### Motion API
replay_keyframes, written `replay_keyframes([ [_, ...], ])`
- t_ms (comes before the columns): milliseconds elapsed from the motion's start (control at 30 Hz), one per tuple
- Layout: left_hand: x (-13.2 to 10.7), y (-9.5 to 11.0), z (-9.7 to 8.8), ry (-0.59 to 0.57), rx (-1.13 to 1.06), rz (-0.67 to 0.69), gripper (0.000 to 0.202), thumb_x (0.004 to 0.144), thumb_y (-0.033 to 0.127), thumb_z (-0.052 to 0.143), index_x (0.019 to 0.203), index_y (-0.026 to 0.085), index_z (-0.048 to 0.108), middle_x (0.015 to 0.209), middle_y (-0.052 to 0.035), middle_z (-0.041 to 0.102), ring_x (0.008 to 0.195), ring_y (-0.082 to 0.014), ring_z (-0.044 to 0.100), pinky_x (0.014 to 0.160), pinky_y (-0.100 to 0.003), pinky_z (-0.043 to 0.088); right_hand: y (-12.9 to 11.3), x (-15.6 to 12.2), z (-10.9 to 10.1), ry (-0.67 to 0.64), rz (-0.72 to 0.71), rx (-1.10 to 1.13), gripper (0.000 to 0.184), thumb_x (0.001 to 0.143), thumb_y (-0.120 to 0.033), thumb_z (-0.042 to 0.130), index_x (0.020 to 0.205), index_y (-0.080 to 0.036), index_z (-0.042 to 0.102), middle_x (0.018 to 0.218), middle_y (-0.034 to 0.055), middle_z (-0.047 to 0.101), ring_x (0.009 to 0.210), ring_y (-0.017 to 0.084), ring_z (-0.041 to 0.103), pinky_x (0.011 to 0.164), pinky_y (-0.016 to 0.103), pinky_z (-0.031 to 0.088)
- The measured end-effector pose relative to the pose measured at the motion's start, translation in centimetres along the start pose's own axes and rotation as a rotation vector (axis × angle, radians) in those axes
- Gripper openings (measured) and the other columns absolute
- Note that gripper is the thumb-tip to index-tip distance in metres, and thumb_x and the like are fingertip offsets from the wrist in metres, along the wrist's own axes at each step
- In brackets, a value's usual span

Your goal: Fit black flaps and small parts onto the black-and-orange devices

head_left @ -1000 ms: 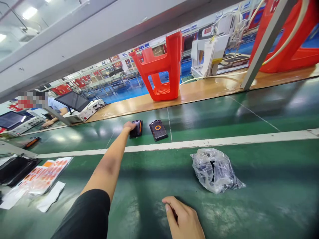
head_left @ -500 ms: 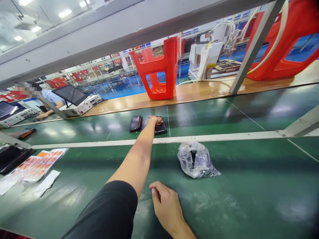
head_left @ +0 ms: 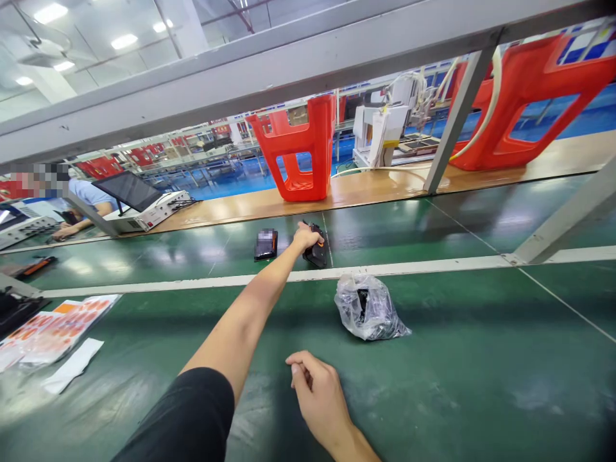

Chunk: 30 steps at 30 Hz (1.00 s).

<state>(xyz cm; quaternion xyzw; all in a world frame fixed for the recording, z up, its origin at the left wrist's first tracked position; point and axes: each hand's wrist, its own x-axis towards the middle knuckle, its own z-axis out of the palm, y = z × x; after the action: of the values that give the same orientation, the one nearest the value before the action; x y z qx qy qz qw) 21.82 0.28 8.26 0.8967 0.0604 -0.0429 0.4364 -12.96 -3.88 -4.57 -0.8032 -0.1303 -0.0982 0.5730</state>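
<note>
My left hand (head_left: 308, 237) reaches far across the green bench and grips a black handheld device with orange trim (head_left: 316, 256). The device is tilted, and my fingers hide part of it. To its left, a second black device with an orange edge (head_left: 266, 245) lies flat. My right hand (head_left: 320, 394) rests near me on the bench, its fingers curled in with nothing seen in them. Beyond it and to the right sits a crumpled clear plastic bag (head_left: 380, 314) with something black inside.
A white rail (head_left: 231, 280) crosses the bench between me and the devices, beneath a grey overhead beam (head_left: 269, 77). Printed orange sheets (head_left: 72, 327) and a white paper (head_left: 74, 366) lie left. Red stools (head_left: 305, 192) stand behind. A co-worker (head_left: 91, 196) sits far left by a monitor (head_left: 128, 189).
The device under my left hand lay flat before and is now tilted up in my grip. My right hand has stayed in place, and the view has shifted slightly.
</note>
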Motion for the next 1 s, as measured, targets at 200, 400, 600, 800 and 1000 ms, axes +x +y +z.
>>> replay_keyframes([
  [200,-8.8,-1.6,-6.7,-0.001,-0.304,0.276,0.080,0.074,0.023,0.093,0.144,0.017,0.055,0.143,-0.0168,0.072,0.127,-0.0340,0.071,0.114,-0.047,0.055,-2.1,0.2,-6.8,0.483,-0.233,-0.109,0.018,0.108,-0.026,0.063,0.118,-0.028,0.078,0.082,-0.0033,0.074,0.067,0.012,0.068,0.073,0.023,0.052],
  [400,-22.2,-9.0,-11.1,-0.135,-1.129,0.114,0.047,0.080,0.043,0.090,0.113,0.015,0.073,0.099,-0.0099,0.082,0.080,-0.0243,0.080,0.078,-0.035,0.067,-3.0,7.7,-13.8,0.146,0.138,-0.805,0.028,0.108,-0.022,0.053,0.121,-0.024,0.078,0.116,0.0059,0.078,0.090,0.026,0.075,0.070,0.034,0.047],
  [600,-27.0,-12.2,-11.6,-0.111,-1.461,-0.060,0.034,0.081,0.035,0.088,0.102,0.011,0.077,0.088,-0.0108,0.081,0.070,-0.0226,0.078,0.068,-0.033,0.068,-2.4,10.5,-14.0,-0.181,0.332,-1.044,0.025,0.110,-0.030,0.057,0.123,-0.018,0.075,0.130,0.0127,0.069,0.102,0.033,0.073,0.073,0.038,0.044],
  [800,-27.0,-12.7,-11.3,-0.091,-1.545,-0.151,0.025,0.095,0.033,0.075,0.106,0.011,0.079,0.089,-0.0125,0.083,0.072,-0.0253,0.081,0.068,-0.035,0.070,-2.0,10.1,-14.7,-0.164,0.310,-1.002,0.020,0.110,-0.024,0.059,0.114,-0.015,0.077,0.123,0.0137,0.072,0.109,0.032,0.072,0.084,0.036,0.048],
  [1000,-26.8,-14.0,-9.7,-0.090,-1.523,-0.345,0.025,0.101,0.030,0.064,0.104,0.011,0.081,0.089,-0.0136,0.085,0.072,-0.0270,0.083,0.070,-0.036,0.073,-2.1,9.8,-14.5,-0.035,0.272,-0.932,0.025,0.109,-0.020,0.054,0.114,-0.016,0.078,0.129,0.0140,0.073,0.112,0.026,0.073,0.095,0.031,0.053],
])
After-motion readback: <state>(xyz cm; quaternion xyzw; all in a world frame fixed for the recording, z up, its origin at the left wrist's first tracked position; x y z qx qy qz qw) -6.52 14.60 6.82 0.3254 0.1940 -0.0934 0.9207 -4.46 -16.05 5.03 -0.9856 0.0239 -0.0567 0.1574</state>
